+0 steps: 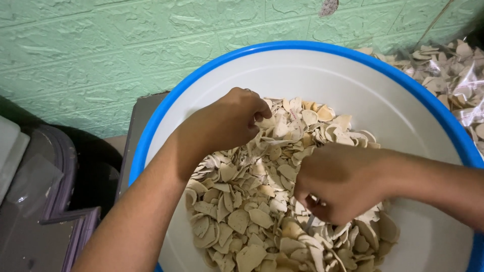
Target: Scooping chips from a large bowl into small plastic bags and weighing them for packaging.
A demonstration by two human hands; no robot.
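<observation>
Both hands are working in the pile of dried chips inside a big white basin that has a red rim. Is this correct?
Not quite: the head view shows that the rim of the white basin is blue, not red. The rest holds: the left hand and the right hand are both in the pile of dried chips.

I see one group of packages, at the upper right edge of the view. Clear plastic bags (450,75) lie there, just beyond the blue rim of the basin (413,85) and against the green wall. The film is transparent and glossy, with creases that catch the light. Through it I see thin, pale beige and tan chips, packed loosely. The frame edge cuts the bags off on the right, so I cannot tell how many there are or how they are sealed. I see no labels, signs or screens anywhere in the view.
</observation>
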